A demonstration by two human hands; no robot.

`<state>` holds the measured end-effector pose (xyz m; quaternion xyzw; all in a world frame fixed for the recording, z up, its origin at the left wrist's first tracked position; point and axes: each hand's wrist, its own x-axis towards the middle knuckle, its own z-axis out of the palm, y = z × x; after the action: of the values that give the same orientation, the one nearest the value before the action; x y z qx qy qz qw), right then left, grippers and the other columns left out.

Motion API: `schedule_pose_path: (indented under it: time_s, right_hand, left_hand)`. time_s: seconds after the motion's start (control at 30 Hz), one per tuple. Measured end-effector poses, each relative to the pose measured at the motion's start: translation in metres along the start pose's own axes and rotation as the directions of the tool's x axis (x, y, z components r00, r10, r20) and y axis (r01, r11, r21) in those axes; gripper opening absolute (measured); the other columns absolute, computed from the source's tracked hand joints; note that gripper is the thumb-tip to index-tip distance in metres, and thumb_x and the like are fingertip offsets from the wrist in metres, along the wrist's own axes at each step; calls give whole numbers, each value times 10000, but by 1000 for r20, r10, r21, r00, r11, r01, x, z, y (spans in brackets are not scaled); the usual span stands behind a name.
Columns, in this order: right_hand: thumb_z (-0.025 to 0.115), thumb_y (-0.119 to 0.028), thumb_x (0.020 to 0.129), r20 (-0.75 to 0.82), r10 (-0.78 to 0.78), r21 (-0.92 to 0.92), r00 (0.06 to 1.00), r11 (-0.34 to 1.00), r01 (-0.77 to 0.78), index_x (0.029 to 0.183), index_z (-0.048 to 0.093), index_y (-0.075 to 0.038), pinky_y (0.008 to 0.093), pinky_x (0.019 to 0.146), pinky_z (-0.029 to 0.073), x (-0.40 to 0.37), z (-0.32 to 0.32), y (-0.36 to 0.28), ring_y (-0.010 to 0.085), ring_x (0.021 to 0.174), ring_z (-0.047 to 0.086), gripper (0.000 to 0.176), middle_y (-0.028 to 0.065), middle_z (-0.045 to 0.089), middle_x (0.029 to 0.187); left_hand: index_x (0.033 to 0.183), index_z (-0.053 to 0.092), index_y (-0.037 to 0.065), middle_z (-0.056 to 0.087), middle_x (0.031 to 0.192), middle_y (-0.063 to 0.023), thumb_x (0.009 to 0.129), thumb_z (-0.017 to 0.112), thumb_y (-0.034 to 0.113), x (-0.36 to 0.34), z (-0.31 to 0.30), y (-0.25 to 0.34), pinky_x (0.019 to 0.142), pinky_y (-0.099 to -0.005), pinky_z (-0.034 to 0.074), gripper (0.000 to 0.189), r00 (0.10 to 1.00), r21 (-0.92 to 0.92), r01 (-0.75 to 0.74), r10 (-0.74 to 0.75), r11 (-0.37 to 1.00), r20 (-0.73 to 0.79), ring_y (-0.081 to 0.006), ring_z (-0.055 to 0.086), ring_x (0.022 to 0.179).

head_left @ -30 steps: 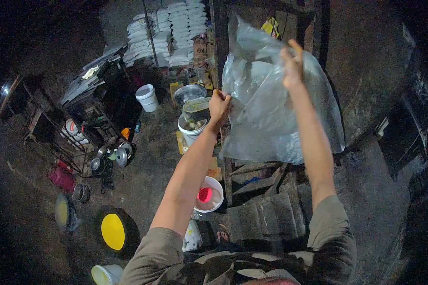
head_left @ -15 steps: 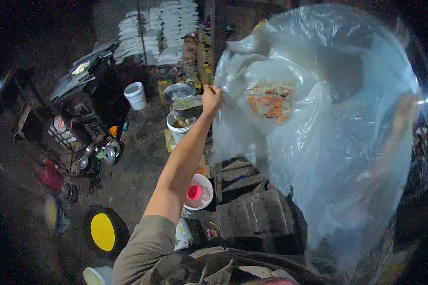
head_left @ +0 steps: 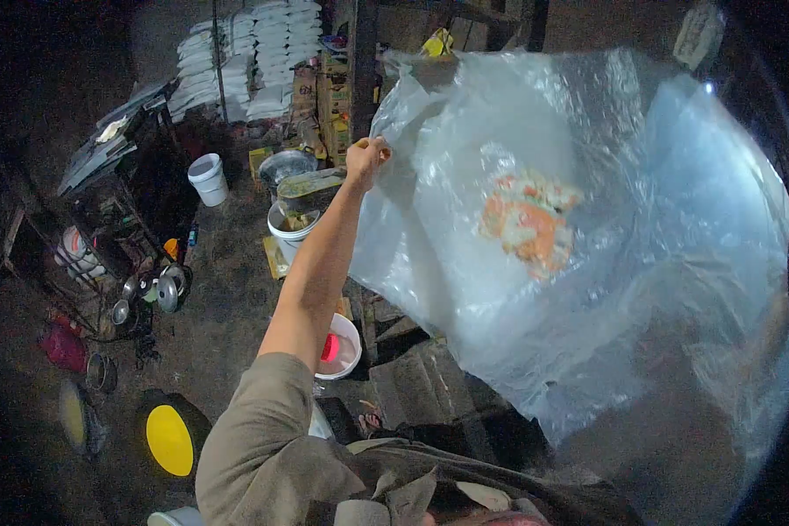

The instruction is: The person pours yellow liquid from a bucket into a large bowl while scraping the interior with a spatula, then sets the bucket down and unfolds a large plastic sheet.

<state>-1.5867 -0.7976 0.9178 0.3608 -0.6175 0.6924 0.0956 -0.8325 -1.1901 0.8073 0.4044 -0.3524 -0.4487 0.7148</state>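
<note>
A large clear plastic sheet or bag (head_left: 465, 219) with an orange and red print spreads over the right half of the view. My left hand (head_left: 367, 162), at the end of an outstretched arm, pinches its upper left edge with closed fingers. The far right side of the plastic is lit brightly from behind. My right arm and hand are behind the plastic on the right, too blurred to make out the fingers.
White sacks (head_left: 273, 53) are stacked at the back. Left of my arm stand a white bucket (head_left: 209, 182), metal pots (head_left: 168, 291) and a yellow round surface (head_left: 169, 440). A white tub (head_left: 349, 349) with a pink item lies below my arm, near dark wooden boards (head_left: 416, 386).
The plastic has spread wider and its lower part has swung up and to the right. My left hand now appears slightly further left and higher, still gripping the edge. The whole background has shifted left.
</note>
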Motion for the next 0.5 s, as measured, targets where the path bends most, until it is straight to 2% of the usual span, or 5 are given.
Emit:
schedule_pose_path:
  time_s: [0.13, 0.23, 0.37, 0.47, 0.5]
  right_hand:
    - [547, -206, 970, -14, 20, -41, 1000, 999, -21, 1323, 526, -26, 351, 909, 469, -7, -24, 13, 216, 1014, 583, 397, 81, 611, 1152]
    - [543, -209, 972, -8, 9, -74, 1000, 997, -10, 1324, 525, -26, 351, 911, 467, -13, -33, 10, 217, 1017, 581, 398, 83, 610, 1155]
    - [539, -213, 974, -9, -4, -110, 1000, 994, 3, 1326, 523, -26, 351, 913, 465, -16, -38, 12, 217, 1021, 580, 398, 84, 608, 1158]
    - [535, -216, 976, 8, -27, -137, 1000, 990, 28, 1327, 522, -26, 351, 915, 464, -14, -38, 10, 217, 1025, 578, 399, 86, 606, 1161]
    - [534, -216, 976, 9, -35, -143, 999, 989, 35, 1328, 521, -27, 351, 916, 463, -12, -37, 9, 217, 1026, 578, 400, 86, 606, 1162]
  left_hand:
    - [745, 585, 56, 612, 696, -48, 875, 647, 189, 7, 16, -11, 596, -280, 468, 197, 983, -8, -61, 58, 998, -173, -138, 557, 598]
    - [734, 580, 58, 600, 677, -44, 867, 605, 164, 1, 32, -3, 553, -289, 443, 172, 978, -161, -108, 75, 981, -194, -136, 535, 573]
    - [720, 553, 36, 587, 669, -58, 870, 499, 161, -7, 55, 25, 506, -330, 416, 202, 984, -106, -2, -17, 994, -179, -143, 516, 549]
    - [665, 508, 35, 569, 659, -84, 865, 473, 146, 42, 67, 14, 492, -342, 408, 231, 960, -436, -124, -2, 891, -278, -153, 499, 526]
    - [654, 485, 38, 546, 645, -84, 871, 459, 133, 42, 75, 29, 483, -338, 405, 239, 938, -386, -185, 45, 904, -345, -158, 493, 521]
